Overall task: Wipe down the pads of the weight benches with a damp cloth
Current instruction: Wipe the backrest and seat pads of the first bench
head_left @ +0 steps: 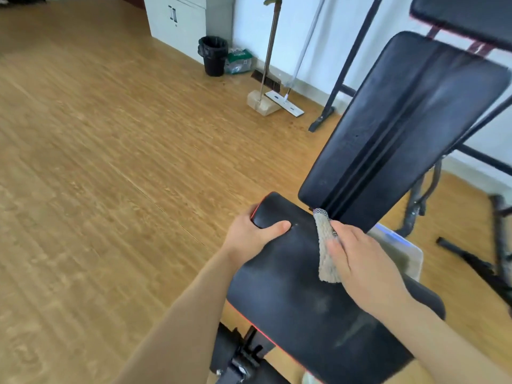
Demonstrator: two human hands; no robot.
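Observation:
A black weight bench fills the lower right. Its flat seat pad (291, 297) shows dusty smears, and its back pad (401, 128) is raised at a slant behind it. My left hand (249, 234) grips the seat pad's far left corner, thumb on top. My right hand (360, 259) presses a beige damp cloth (325, 245) flat on the seat pad, close to the gap below the back pad. The cloth's far end touches the back pad's lower edge.
Wooden floor (110, 162) spreads to the left. By the wall stand a black bin (214, 55), a broom with dustpan (261, 98) and a flat mop (285, 102). Black frame legs (324, 115) and another pad (468, 15) stand behind the bench. A white object (401, 245) lies under its right side.

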